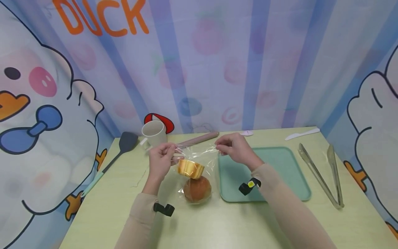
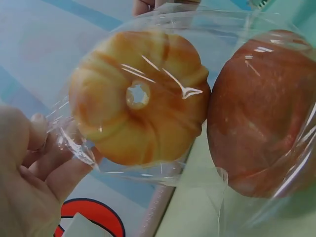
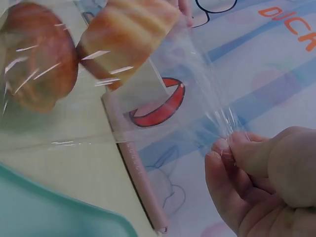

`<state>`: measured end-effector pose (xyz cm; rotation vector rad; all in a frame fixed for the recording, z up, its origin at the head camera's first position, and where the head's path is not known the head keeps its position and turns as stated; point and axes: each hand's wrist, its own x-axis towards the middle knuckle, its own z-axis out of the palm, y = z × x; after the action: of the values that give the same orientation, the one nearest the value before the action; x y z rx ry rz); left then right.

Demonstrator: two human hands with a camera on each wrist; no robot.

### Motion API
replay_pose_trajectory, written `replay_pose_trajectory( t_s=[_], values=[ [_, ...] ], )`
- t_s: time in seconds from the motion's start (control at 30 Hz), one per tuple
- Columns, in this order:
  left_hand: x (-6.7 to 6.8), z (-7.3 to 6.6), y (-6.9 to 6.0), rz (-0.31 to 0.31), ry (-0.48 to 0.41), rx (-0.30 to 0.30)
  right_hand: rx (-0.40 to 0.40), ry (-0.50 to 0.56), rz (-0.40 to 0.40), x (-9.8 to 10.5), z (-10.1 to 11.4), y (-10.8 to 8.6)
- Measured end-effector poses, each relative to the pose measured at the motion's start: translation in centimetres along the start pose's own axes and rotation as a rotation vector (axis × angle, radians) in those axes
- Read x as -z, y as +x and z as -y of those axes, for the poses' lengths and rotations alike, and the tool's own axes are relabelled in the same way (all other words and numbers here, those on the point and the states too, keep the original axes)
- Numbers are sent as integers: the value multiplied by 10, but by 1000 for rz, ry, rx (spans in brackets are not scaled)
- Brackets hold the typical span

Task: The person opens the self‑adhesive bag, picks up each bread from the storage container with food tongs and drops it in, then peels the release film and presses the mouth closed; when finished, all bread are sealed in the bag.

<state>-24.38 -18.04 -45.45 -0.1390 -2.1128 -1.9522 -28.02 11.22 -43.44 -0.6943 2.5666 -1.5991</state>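
Observation:
Between both hands hangs a clear plastic bag (image 1: 209, 162), held by its top corners. Inside it a ring-shaped yellow bread (image 1: 190, 168) with a hole in its middle (image 2: 163, 123) lies against a round brown bun (image 1: 197, 189) at the bottom. My left hand (image 1: 161, 160) pinches the bag's left top corner between thumb and fingers, close to the ring bread. At the opposite corner my right hand (image 1: 237, 149) pinches the film with thumb and fingertips, as the right wrist view shows its hand (image 3: 261, 177) up close.
A green tray (image 1: 264, 199) lies right of the bag, metal tongs (image 1: 320, 176) beyond it. Behind stand a white mug (image 1: 154, 135), a pink stick-like tool (image 1: 199, 140), a white plastic knife (image 1: 301, 134) and a small lilac piece (image 1: 247, 133). A grey spatula (image 1: 125, 143) lies at left.

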Motion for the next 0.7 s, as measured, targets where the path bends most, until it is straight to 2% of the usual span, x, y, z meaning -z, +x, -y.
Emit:
replay_pose_trajectory(
  t_s=[0.1, 0.27, 0.37, 0.53, 0.7],
  values=[
    [-1, 5, 2, 6, -16, 79, -34, 28, -12, -3, -7, 2],
    [-1, 13, 9, 20, 43, 194, -90, 106, -45, -11, -15, 6],
    [-1, 21, 15, 52, 68, 258, -120, 118, -67, -17, -23, 7],
    [1, 32, 20, 104, 65, 302, -174, 92, -67, -23, -32, 7],
    [-1, 36, 22, 136, 115, 361, -204, 83, -51, -26, -37, 9]
  ],
)
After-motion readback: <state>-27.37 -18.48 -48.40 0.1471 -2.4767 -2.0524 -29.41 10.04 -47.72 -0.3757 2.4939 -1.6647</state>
